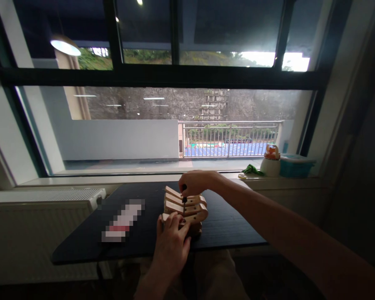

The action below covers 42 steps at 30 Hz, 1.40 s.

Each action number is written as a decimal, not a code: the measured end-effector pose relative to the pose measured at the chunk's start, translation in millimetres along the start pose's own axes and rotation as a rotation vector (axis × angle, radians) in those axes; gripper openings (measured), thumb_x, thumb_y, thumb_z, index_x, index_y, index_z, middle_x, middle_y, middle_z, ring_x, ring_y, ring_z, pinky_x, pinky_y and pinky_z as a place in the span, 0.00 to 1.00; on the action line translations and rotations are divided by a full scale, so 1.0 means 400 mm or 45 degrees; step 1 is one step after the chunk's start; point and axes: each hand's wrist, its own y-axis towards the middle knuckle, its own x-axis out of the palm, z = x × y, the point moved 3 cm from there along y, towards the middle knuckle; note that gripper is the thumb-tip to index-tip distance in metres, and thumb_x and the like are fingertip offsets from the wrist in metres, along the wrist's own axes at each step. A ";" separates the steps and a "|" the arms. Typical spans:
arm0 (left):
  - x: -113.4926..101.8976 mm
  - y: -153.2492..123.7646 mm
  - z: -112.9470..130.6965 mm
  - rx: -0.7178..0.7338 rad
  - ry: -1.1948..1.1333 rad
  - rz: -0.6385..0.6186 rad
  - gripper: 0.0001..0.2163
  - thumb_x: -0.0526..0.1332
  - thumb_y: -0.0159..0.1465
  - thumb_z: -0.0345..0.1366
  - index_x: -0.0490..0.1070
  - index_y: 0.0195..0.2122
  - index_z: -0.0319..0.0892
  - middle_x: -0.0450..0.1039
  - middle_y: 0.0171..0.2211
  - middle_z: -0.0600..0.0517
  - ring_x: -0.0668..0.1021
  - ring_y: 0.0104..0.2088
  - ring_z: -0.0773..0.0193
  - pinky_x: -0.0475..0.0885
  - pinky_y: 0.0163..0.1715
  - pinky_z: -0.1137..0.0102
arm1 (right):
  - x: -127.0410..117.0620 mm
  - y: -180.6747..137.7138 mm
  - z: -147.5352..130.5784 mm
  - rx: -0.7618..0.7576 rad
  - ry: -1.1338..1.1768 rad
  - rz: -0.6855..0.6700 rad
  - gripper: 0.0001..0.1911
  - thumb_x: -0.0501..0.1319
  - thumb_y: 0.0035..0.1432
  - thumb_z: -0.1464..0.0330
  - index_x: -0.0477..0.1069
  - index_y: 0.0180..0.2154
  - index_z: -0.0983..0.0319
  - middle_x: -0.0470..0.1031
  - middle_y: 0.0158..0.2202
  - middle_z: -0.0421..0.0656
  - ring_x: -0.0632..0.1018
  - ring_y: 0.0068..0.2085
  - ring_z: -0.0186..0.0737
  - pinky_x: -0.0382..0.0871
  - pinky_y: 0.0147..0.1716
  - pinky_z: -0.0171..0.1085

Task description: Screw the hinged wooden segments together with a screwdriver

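Note:
A small stack of light wooden slats with rounded ends stands on the dark table. My left hand presses against its near side, fingers curled over the lowest slat. Above the stack, my right hand pinches a short dark tool that points straight down onto the upper slats.
A blurred white and red item lies on the table to the left. A radiator sits at the left under the window. On the sill at the right are a white pot, a teal box and something green.

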 end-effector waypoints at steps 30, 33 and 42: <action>-0.011 -0.047 -0.072 -0.032 -0.257 0.775 0.13 0.57 0.59 0.33 0.68 0.46 0.44 0.67 0.46 0.45 0.68 0.52 0.52 0.61 0.54 0.52 | 0.012 0.023 -0.030 -0.061 -0.062 -0.087 0.17 0.59 0.51 0.72 0.76 0.43 0.69 0.78 0.39 0.48 0.72 0.32 0.35 0.59 0.26 0.32; 0.011 -0.046 -0.122 -0.345 -0.617 0.811 0.19 0.62 0.56 0.42 0.65 0.48 0.42 0.69 0.45 0.44 0.72 0.49 0.52 0.66 0.51 0.54 | 0.019 0.027 -0.027 -0.051 -0.074 -0.097 0.17 0.59 0.49 0.74 0.76 0.43 0.69 0.78 0.40 0.48 0.73 0.33 0.37 0.60 0.27 0.33; 0.112 0.029 -0.112 -0.414 -1.325 0.466 0.20 0.66 0.50 0.40 0.65 0.43 0.40 0.75 0.38 0.47 0.78 0.40 0.57 0.72 0.43 0.61 | 0.038 0.032 -0.020 -0.027 -0.119 -0.109 0.18 0.59 0.49 0.73 0.76 0.43 0.65 0.79 0.40 0.46 0.75 0.37 0.40 0.62 0.29 0.33</action>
